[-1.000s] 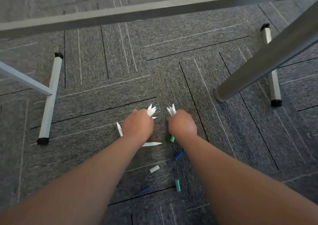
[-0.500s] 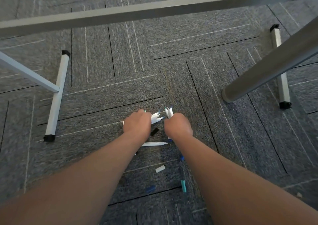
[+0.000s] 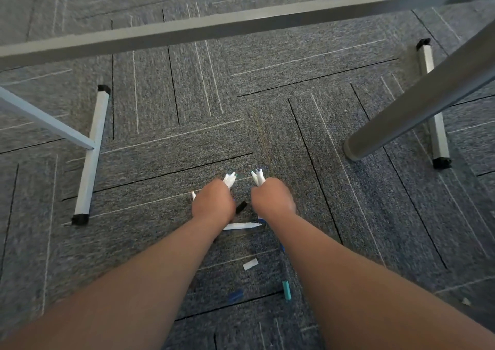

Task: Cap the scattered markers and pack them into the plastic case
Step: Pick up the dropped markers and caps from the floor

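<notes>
Each hand (image 3: 213, 202) (image 3: 272, 198) grips white markers (image 3: 229, 179).

The floor (image 3: 187, 103) under my arms is rough, matt grey carpet tile. The markers (image 3: 242, 226) look like smooth white plastic, and so do the loose caps (image 3: 286, 290). At two o'clock, the desk leg (image 3: 417, 108) is smooth, dull-sheened metal.

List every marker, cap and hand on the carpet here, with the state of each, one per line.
left hand: closed on a bunch of uncapped white markers.
right hand: closed on a second bunch of markers.
single white marker: uncapped, lying flat on the carpet.
black cap: loose, between the hands.
white cap: loose.
teal cap: loose.
blue cap: loose.
</notes>
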`<control>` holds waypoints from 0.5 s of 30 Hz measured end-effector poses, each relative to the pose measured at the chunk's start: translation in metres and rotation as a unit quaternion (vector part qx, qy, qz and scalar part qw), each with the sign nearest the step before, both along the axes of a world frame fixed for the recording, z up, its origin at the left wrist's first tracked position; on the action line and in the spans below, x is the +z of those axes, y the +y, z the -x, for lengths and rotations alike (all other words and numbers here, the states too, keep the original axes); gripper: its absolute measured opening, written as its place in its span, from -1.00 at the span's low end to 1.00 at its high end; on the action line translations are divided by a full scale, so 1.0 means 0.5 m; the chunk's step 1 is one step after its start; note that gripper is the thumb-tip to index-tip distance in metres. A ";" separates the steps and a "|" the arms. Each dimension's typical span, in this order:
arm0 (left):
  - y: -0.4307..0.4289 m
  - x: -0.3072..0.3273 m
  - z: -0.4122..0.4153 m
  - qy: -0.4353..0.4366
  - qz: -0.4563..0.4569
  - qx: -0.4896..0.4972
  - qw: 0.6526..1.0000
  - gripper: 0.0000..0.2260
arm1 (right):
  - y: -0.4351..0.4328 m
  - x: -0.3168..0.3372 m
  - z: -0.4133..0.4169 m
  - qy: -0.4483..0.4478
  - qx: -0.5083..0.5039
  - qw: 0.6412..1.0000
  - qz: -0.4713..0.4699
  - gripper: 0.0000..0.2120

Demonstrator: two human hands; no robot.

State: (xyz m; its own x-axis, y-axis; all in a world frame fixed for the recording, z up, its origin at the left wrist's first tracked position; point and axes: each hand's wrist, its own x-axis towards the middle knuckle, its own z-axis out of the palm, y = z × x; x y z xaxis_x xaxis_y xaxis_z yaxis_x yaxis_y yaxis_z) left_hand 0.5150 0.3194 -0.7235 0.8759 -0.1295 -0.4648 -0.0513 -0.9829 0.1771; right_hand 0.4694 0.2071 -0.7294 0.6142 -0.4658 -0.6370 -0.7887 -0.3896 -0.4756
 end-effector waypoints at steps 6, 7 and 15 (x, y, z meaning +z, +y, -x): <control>-0.004 -0.017 0.007 0.021 -0.028 -0.010 0.999 -0.91 | 0.007 -0.002 -0.002 -0.008 0.000 1.000 -0.015 -0.89; -0.006 -0.019 0.008 0.023 -0.029 -0.007 0.999 -0.91 | 0.007 -0.004 -0.001 -0.008 0.000 1.000 -0.014 -0.89; -0.015 -0.023 0.011 0.034 -0.026 0.014 0.999 -0.85 | 0.011 -0.001 0.007 -0.002 0.015 1.000 -0.003 -0.90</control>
